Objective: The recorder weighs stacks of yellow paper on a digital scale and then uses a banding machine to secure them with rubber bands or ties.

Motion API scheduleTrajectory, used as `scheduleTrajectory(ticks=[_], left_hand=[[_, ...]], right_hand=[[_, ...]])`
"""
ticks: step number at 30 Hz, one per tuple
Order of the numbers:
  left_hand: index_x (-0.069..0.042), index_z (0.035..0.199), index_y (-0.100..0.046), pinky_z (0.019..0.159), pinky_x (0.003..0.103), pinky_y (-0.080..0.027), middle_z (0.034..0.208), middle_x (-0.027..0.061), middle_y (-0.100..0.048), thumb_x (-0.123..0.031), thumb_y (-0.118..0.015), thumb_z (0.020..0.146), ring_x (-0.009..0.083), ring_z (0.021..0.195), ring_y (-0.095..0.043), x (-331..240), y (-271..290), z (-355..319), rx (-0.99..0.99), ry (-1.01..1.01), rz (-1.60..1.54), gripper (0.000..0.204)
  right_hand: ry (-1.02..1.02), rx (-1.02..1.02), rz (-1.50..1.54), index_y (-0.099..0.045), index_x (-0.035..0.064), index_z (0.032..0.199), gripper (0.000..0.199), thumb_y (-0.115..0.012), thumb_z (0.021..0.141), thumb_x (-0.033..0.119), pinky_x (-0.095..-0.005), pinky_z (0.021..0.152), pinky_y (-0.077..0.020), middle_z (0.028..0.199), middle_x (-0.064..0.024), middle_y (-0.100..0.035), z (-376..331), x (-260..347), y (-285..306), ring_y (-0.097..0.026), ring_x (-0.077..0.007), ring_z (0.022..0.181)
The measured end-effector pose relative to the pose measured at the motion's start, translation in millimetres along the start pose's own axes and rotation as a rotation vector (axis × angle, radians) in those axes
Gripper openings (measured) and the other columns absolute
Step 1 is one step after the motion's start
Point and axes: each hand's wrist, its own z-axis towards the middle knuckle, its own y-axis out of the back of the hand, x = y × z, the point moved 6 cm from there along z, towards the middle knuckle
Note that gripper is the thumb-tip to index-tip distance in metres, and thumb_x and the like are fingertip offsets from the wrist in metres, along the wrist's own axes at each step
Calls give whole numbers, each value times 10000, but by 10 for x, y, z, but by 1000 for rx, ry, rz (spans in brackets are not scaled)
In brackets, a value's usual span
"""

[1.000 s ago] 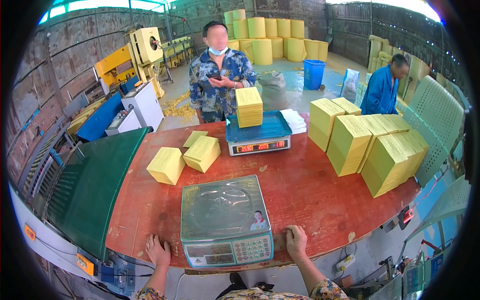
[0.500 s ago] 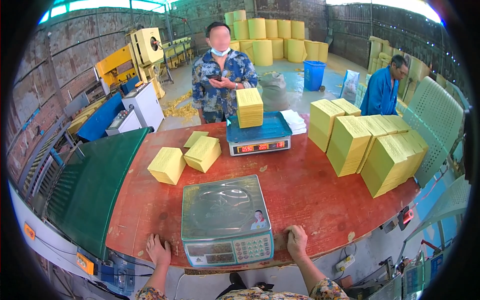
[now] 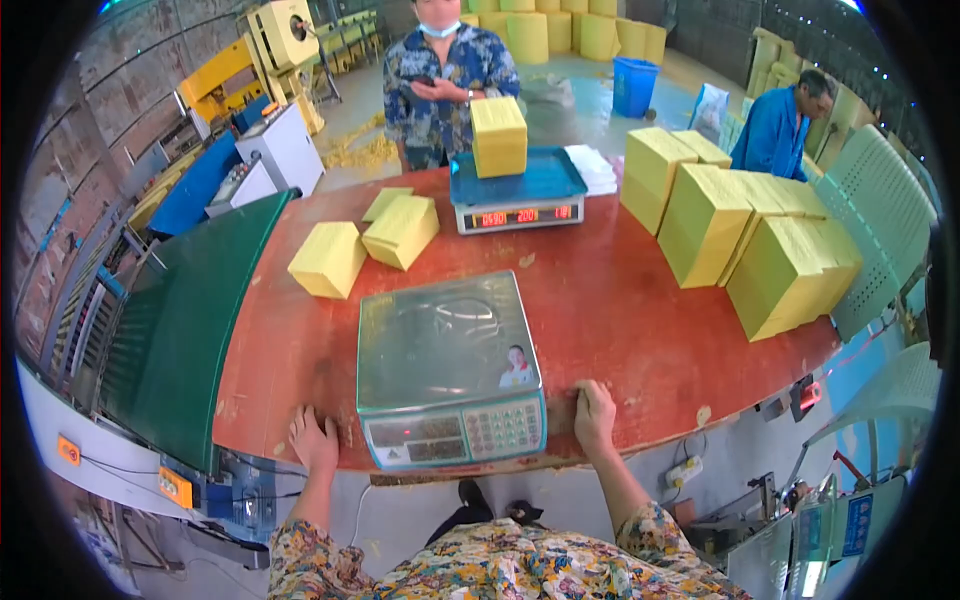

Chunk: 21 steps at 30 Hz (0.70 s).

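Tipping further down than half a second ago, the view takes in more of the floral shirt (image 3: 520,560) at six o'clock and cuts off the head of the person (image 3: 435,80) at twelve. Both hands keep their places on the table (image 3: 620,320). A small red glow shows in the display (image 3: 415,437) of the near scale (image 3: 440,345), where I could make out none before.

This scale sits at the table's near edge, between the hands. Its display and keypad (image 3: 503,428) face six o'clock; its long axis seems to run from nine to three, the right end slightly farther off.

From the scale, the left hand (image 3: 315,440) lies at eight o'clock, open, fingers spread. The right hand (image 3: 595,415) rests at four, fingers curled; whether it encloses anything, I cannot tell. Yellow blocks (image 3: 328,258) stand at eleven, the far scale (image 3: 555,178) at one, yellow stacks (image 3: 705,220) at two.
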Motion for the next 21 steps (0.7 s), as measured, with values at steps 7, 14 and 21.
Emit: scheduleTrajectory(ticks=[7,14,21], left_hand=[[-36,1292,-558,1098,475,-330,1428,150,-485,-259,-615,877,333,1338,-418,-19,-15,-5,-10,4,1,474],[-53,1293,-560,1114,469,-316,1444,141,-469,-259,-621,877,322,1352,-406,5,-36,18,-2,19,25,468],[-54,1315,-543,1129,467,-301,1452,143,-461,-272,-620,882,314,1366,-396,35,-43,10,17,30,20,490]], right_hand=[[12,13,-13,-629,54,890,96,-562,856,-7,-398,741,-471,803,-134,-611,1,34,7,-590,-316,821],[67,26,20,-625,46,844,130,-532,830,-44,-393,743,-473,808,-120,-621,12,42,10,-581,-307,807],[41,72,32,-634,37,879,134,-523,864,-35,-374,759,-483,834,-112,-635,1,20,-47,-599,-278,823]])
